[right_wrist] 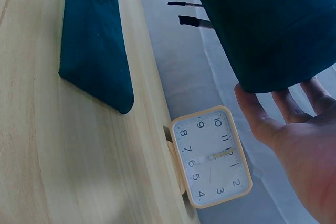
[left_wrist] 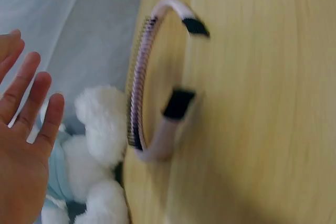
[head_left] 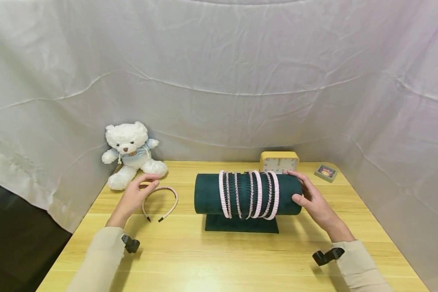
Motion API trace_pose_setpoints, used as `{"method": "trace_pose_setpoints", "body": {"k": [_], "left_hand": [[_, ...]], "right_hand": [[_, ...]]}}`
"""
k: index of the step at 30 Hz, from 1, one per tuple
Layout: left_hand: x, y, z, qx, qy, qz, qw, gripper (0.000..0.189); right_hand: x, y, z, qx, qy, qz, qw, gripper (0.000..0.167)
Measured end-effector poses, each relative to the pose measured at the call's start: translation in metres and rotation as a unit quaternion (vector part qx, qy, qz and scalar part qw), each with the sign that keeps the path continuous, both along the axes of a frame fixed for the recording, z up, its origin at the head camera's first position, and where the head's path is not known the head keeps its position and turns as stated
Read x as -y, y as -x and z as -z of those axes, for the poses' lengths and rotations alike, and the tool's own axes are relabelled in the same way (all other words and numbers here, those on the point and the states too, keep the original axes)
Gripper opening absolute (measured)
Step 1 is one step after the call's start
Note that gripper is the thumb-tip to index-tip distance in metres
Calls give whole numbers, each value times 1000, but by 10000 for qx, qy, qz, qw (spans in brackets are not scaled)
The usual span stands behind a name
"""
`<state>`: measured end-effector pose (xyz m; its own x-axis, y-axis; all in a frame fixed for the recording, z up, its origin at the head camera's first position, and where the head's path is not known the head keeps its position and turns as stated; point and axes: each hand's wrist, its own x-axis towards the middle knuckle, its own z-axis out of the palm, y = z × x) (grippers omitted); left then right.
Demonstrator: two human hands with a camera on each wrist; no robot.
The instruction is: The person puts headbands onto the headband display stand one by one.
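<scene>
On the table stands a dark green velvet headband stand (head_left: pixel 292 194), its padded roll lying level on a foot. Several pink and braided headbands (head_left: pixel 257 194) with comb teeth hang over the roll. My right hand (head_left: pixel 315 205) holds the roll's right end, thumb at the front and fingers round the back. At the left lies one loose pink headband (head_left: pixel 176 197) with black tips. My left hand (head_left: pixel 133 196) is over its left side, and its fingers (left_wrist: pixel 31 95) are spread and apart from the headband in the left wrist view.
A white teddy bear (head_left: pixel 125 136) in a blue top sits behind my left hand. Behind the stand is a yellow-framed clock (head_left: pixel 279 156), and a small grey-green box (head_left: pixel 326 172) lies at the back right. Pale cloth (head_left: pixel 219 81) hangs around the wooden table (head_left: pixel 179 259).
</scene>
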<state>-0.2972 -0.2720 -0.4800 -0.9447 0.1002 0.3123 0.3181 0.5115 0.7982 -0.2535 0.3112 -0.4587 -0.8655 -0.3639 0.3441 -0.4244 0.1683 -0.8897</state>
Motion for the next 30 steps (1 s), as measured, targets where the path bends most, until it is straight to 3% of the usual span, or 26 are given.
{"method": "trace_pose_setpoints", "body": {"k": [9, 20, 25, 30], "left_hand": [[22, 5, 18, 465, 267, -342, 9980, 38], [37, 2, 27, 914, 991, -150, 9908, 33], [40, 1, 36, 1169, 974, -113, 9883, 35], [39, -1, 36, 1323, 1066, -17, 9855, 40]], "right_hand": [[0, 0, 0, -38, -30, -8, 10000, 65], [0, -1, 0, -35, -78, 43, 10000, 66], [0, 0, 0, 3, -12, -29, 10000, 66], [-1, 0, 0, -19, -4, -40, 10000, 66]]}}
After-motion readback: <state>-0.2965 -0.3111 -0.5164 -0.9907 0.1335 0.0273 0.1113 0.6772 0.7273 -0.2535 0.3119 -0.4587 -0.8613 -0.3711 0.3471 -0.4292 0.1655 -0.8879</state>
